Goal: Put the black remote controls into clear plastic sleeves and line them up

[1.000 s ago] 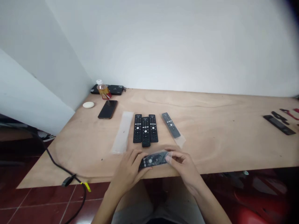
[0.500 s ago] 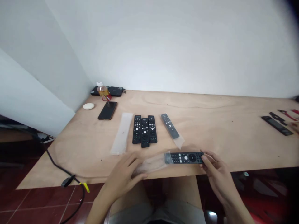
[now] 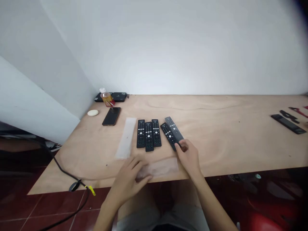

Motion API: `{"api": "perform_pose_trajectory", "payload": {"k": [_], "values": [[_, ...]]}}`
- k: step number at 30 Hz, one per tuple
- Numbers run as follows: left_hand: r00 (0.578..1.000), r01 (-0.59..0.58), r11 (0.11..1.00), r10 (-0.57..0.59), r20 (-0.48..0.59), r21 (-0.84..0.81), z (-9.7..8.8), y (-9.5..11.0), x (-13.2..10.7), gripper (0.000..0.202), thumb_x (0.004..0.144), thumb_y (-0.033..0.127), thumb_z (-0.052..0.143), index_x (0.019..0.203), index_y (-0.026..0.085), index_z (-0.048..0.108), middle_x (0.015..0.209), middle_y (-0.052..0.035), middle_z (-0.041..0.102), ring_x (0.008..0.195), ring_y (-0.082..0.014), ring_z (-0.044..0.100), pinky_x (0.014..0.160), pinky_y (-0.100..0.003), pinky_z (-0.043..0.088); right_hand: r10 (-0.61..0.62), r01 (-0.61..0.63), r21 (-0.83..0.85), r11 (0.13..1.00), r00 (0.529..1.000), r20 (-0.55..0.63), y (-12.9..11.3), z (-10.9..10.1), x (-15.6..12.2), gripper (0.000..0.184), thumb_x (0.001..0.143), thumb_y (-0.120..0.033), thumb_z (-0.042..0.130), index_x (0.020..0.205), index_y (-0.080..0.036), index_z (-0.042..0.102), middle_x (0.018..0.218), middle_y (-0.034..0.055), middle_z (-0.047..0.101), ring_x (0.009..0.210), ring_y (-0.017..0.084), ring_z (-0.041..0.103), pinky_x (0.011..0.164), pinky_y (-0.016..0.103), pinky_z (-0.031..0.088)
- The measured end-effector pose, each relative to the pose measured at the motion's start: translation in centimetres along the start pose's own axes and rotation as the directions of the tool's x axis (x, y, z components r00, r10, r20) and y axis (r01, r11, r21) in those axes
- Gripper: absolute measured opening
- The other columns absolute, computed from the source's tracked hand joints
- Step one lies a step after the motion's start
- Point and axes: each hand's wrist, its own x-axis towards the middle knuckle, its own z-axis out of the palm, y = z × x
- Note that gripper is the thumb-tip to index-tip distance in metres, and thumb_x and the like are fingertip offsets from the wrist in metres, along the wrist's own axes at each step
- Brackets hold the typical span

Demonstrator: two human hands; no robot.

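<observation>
Five black remote controls [image 3: 148, 136] are laid out on a plywood desk [image 3: 216, 141], with a further dark remote [image 3: 288, 124] placed well to the right of the right-hand grip [image 3: 189, 157]. Three of the five are lined up side by side ahead of and left of that grip. A black box [image 3: 120, 97], a phone [image 3: 111, 116] and a bottle [image 3: 106, 98] are seen far ahead of the left-hand grip [image 3: 130, 179]. Two remotes [image 3: 171, 133] lying against each other are touched at their near ends by the right-hand fingers [image 3: 179, 147]; whether that grip is clenched cannot be told. The left-hand grip is held unclenched, resting on a clear plastic sleeve [image 3: 158, 168].
</observation>
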Motion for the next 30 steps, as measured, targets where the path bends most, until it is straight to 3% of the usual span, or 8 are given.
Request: {"api": "perform_pose_trajectory", "payload": {"k": [5, 10, 14, 17, 21, 25, 28, 30], "values": [[0.999, 0.029, 0.999, -0.029, -0.017, 0.014, 0.7, 0.8, 0.8, 0.035, 0.094, 0.042, 0.082, 0.123, 0.027, 0.068, 0.123, -0.0089, 0.068, 0.116, -0.0329, 0.063, 0.098, -0.048, 0.055, -0.176, 0.179, -0.041, 0.983, 0.981, 0.078, -1.3, 0.1, 0.0, 0.023, 0.107, -0.039, 0.060, 0.103, -0.024, 0.077, 0.109, 0.0121, 0.077, 0.104, 0.032, 0.071, 0.096, 0.048, 0.057], [0.997, 0.073, 0.996, -0.072, -0.037, 0.041, 1.0, 0.9, 1.1, 0.012, 0.109, 0.036, 0.061, 0.106, 0.024, 0.066, 0.114, -0.0078, 0.068, 0.108, -0.0298, 0.061, 0.093, -0.045, 0.052, -0.322, 0.370, -0.085, 0.925, 0.882, 0.345, -0.5, -1.9, -3.6, 0.012, 0.106, -0.033, 0.065, 0.109, -0.027, 0.075, 0.121, 0.0101, 0.072, 0.118, 0.033, 0.065, 0.106, 0.051, 0.052], [0.994, 0.107, 0.993, -0.108, -0.018, -0.040, 0.9, 0.4, 1.0, 0.025, 0.108, 0.040, 0.063, 0.091, 0.023, 0.061, 0.099, -0.0053, 0.067, 0.097, -0.0265, 0.061, 0.084, -0.040, 0.050, -0.245, 0.279, -0.026, 0.960, 0.881, 0.405, 0.3, -3.9, -4.6, 0.012, 0.106, -0.031, 0.066, 0.095, -0.025, 0.068, 0.116, 0.0084, 0.071, 0.116, 0.031, 0.064, 0.106, 0.051, 0.052], [0.980, 0.190, 0.953, -0.198, -0.012, -0.236, 0.4, -0.2, 0.6, 0.024, 0.107, 0.042, 0.065, 0.093, 0.023, 0.064, 0.091, -0.0022, 0.067, 0.084, -0.0215, 0.063, 0.075, -0.034, 0.051, -0.128, 0.073, 0.134, 0.988, 0.869, 0.477, 0.8, -5.6, -4.1, 0.018, 0.106, -0.038, 0.066, 0.093, -0.025, 0.068, 0.099, 0.0050, 0.071, 0.097, 0.026, 0.069, 0.089, 0.040, 0.058], [0.891, 0.263, 0.748, -0.431, -0.144, -0.609, 0.7, -0.1, 0.5, 0.027, 0.098, 0.045, 0.078, 0.113, 0.025, 0.067, 0.088, 0.0002, 0.069, 0.078, -0.0166, 0.067, 0.072, -0.028, 0.055, 0.043, -0.212, 0.277, 0.937, 0.858, 0.512, 0.7, -6.5, -3.5, 0.023, 0.099, -0.046, 0.076, 0.099, -0.023, 0.076, 0.092, 0.0039, 0.076, 0.083, 0.023, 0.071, 0.072, 0.032, 0.059], [0.827, 0.111, 0.480, -0.531, -0.187, -0.870, 3.3, 2.2, 1.5, 0.062, 0.092, 0.053, 0.083, 0.144, 0.031, 0.057, 0.127, -0.0097, 0.075, 0.114, -0.0250, 0.075, 0.093, -0.038, 0.064, 0.124, -0.304, 0.417, 0.856, 0.905, 0.406, -1.1, -3.7, -4.8, 0.031, 0.095, -0.052, 0.078, 0.091, -0.022, 0.076, 0.083, 0.0042, 0.076, 0.075, 0.022, 0.071, 0.065, 0.031, 0.057], [0.799, 0.166, 0.414, -0.589, -0.125, -0.895, 4.3, 3.6, 2.1, 0.059, 0.094, 0.050, 0.082, 0.145, 0.030, 0.060, 0.138, -0.0121, 0.073, 0.128, -0.0288, 0.072, 0.104, -0.043, 0.063, 0.077, -0.247, 0.444, 0.862, 0.927, 0.367, -2.7, -0.9, -6.3, 0.028, 0.100, -0.050, 0.073, 0.093, -0.023, 0.077, 0.086, 0.0052, 0.077, 0.080, 0.024, 0.072, 0.070, 0.034, 0.060], [0.746, 0.217, 0.387, -0.658, -0.103, -0.896, 3.3, 3.4, 2.5, 0.060, 0.092, 0.046, 0.084, 0.145, 0.028, 0.062, 0.129, -0.0106, 0.076, 0.120, -0.0266, 0.075, 0.100, -0.040, 0.064, 0.003, -0.146, 0.415, 0.898, 0.945, 0.326, -3.0, 0.0, -6.1, 0.025, 0.104, -0.047, 0.068, 0.101, -0.024, 0.078, 0.094, 0.0062, 0.079, 0.086, 0.025, 0.073, 0.078, 0.037, 0.061]]}}
